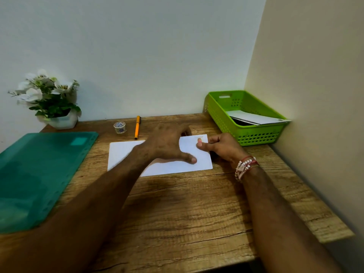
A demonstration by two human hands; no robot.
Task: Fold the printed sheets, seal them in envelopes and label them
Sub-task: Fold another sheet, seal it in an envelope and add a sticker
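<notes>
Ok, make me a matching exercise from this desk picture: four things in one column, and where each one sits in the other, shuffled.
Things:
1. pen
2. basket
3. folder
4. flower pot

Places:
A. back right corner of the desk
B. lying flat along the left side
C. back left corner
D. behind the envelope, beside the tape roll

Pairs: 1-D, 2-A, 3-B, 4-C
</notes>
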